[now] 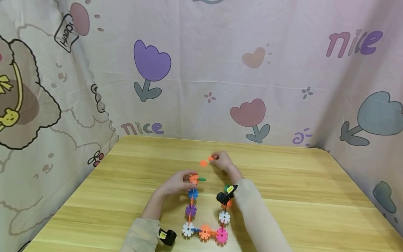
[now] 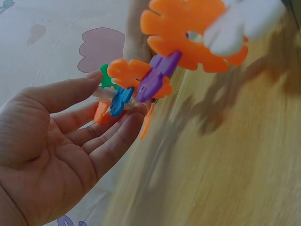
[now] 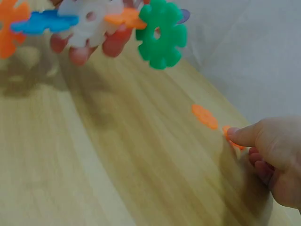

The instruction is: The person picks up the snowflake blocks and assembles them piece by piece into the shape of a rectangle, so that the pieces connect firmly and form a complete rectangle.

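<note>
My left hand (image 1: pixel 177 183) holds the far left end of a chain of interlocking plastic snowflake discs. In the left wrist view, the thumb and fingers pinch a whitish disc beside a blue disc (image 2: pixel 121 101). A green disc (image 3: pixel 162 35) sticks out at that end in the right wrist view. The chain bends in a U, with a white disc (image 1: pixel 188 229) and a pink disc (image 1: pixel 221 235) at its near corners. Farther back, my right hand (image 1: pixel 223 161) pinches a loose orange disc (image 3: pixel 233 136) at the table, its thumb on the disc's face.
Another loose orange disc (image 3: pixel 205 117) lies flat on the wooden table (image 1: pixel 299 196), just left of the right hand. Black wrist cameras sit on both sleeves; the right one (image 1: pixel 225 196) overlaps the chain's right side. A printed curtain (image 1: pixel 201 63) hangs behind the table.
</note>
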The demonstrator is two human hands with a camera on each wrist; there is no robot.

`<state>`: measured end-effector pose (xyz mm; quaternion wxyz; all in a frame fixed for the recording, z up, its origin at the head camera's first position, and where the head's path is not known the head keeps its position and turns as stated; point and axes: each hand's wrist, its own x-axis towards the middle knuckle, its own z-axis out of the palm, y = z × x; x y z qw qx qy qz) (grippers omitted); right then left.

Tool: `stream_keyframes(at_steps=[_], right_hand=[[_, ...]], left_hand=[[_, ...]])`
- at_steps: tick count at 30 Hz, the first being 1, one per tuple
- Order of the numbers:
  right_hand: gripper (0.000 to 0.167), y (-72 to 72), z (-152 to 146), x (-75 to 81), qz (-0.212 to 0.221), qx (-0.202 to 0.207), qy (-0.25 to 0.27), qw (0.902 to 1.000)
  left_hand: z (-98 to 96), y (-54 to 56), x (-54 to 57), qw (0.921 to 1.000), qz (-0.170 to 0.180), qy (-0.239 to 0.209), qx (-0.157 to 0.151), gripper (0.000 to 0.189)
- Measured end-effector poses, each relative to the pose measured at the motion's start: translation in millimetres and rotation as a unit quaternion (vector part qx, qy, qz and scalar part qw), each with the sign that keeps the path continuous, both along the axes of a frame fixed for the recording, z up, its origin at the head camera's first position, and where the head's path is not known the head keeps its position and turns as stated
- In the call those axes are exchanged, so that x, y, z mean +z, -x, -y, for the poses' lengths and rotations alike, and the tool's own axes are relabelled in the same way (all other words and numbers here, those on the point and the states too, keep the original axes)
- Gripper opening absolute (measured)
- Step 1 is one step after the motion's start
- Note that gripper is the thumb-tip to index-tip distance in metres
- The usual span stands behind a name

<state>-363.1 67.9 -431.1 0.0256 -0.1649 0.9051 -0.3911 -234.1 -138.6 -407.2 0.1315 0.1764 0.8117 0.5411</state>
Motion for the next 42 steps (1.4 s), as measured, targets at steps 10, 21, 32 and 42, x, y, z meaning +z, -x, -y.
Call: stream_keyframes(at_steps=[10,21,32,42], right_hand=[[0.018,-0.2,-7,3.3,0.035,0.013,0.0,0.9993],[0.023,-7.1,-26,9.1,0.058,0.046,0.038,0.9965],[0.017,-29.7,-46,7.7,0.09,0.09,0.068,0.9895],[0.014,-57.8,-56,10.4,0.108,0.096,0.117,0.9826]], left_hand=[[0.4,1.1,-1.1,0.9998,-0.014,0.013,0.001,0.052],[2.1,1.9,-0.9,0.9995,-0.022,0.022,0.003,0.052],[3.2,2.6,-3.2,0.9996,-0.019,0.02,0.002,0.054],[1.9,3.3,-5.2,0.9995,-0.025,0.017,-0.009,0.056]])
